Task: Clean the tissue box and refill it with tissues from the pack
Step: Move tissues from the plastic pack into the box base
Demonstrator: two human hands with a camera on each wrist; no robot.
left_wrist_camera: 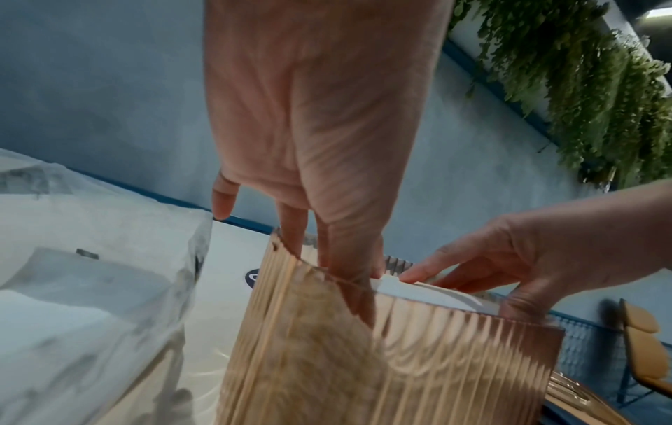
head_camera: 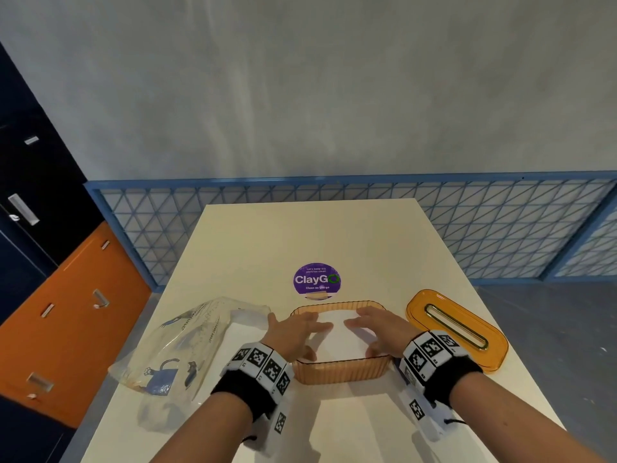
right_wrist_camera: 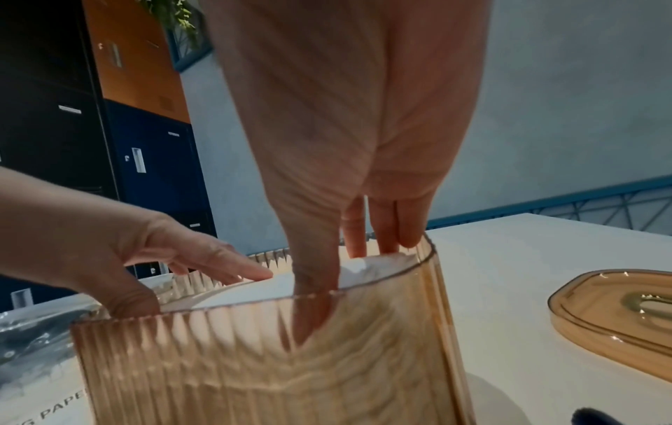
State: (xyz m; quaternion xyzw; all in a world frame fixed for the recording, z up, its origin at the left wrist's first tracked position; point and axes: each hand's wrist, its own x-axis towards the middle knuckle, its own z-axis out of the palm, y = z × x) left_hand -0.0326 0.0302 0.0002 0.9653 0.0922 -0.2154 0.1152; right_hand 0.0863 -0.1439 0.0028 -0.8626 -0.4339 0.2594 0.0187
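Note:
An amber ribbed tissue box (head_camera: 340, 374) stands open on the white table (head_camera: 334, 235), with a white stack of tissues (head_camera: 339, 335) inside it. My left hand (head_camera: 300, 329) and right hand (head_camera: 374, 329) both lie flat on the tissues, fingers straight. In the left wrist view the left hand (left_wrist_camera: 320, 253) has its thumb down inside the near wall of the box (left_wrist_camera: 436, 359). The right hand (right_wrist_camera: 349, 258) does the same in the right wrist view. The amber slotted lid (head_camera: 457, 329) lies to the right of the box. The clear plastic tissue pack (head_camera: 180, 345) lies to the left.
A purple round sticker (head_camera: 317, 279) sits on the table behind the box. Orange and dark lockers (head_camera: 66, 312) stand at the left, off the table edge. A blue mesh railing (head_camera: 500, 228) runs behind the table.

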